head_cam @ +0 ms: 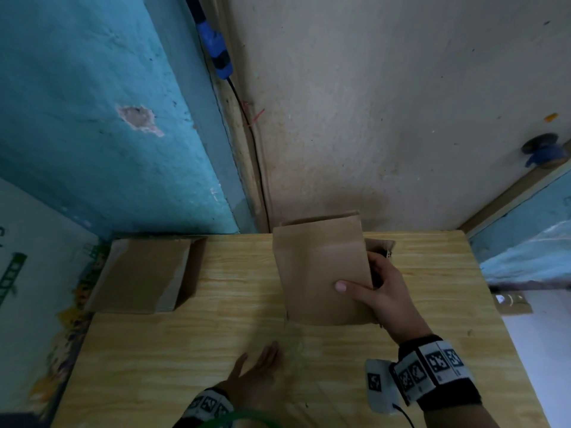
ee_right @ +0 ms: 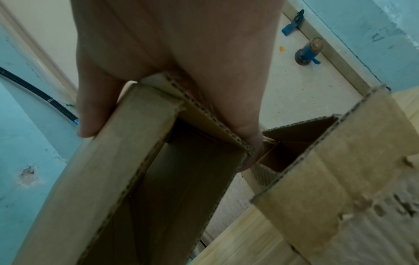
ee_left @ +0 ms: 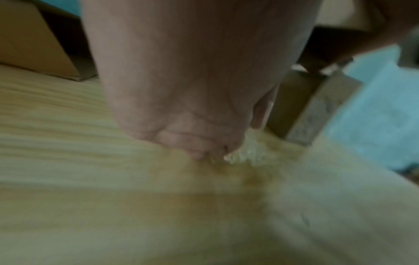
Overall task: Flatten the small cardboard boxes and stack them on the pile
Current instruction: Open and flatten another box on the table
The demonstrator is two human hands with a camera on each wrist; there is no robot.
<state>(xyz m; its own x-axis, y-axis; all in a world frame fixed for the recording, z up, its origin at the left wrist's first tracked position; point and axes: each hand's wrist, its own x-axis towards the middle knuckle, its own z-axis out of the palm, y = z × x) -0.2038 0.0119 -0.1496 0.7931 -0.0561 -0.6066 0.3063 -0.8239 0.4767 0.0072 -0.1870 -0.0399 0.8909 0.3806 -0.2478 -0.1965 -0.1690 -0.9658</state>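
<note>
My right hand (head_cam: 360, 284) grips a small brown cardboard box (head_cam: 321, 273) by its right edge, holding it just above the wooden table (head_cam: 216, 350). The thumb lies on the near face and the fingers reach inside. In the right wrist view the same hand (ee_right: 170, 143) pinches one wall of the open-ended box (ee_right: 136, 179). A second open box (ee_right: 328, 170) stands just right of it, partly hidden behind my hand (head_cam: 383, 245). The pile of flattened cardboard (head_cam: 139, 273) lies at the table's back left. My left hand (head_cam: 259, 366) rests flat on the table with straight fingers, holding nothing.
The table stands in a corner, with a turquoise wall (head_cam: 92, 118) on the left and a beige wall (head_cam: 401, 118) behind. A black cable (head_cam: 256, 168) runs down the corner. A blue knob (head_cam: 542, 149) sticks out at the right. The table's right edge (head_cam: 482, 304) drops off.
</note>
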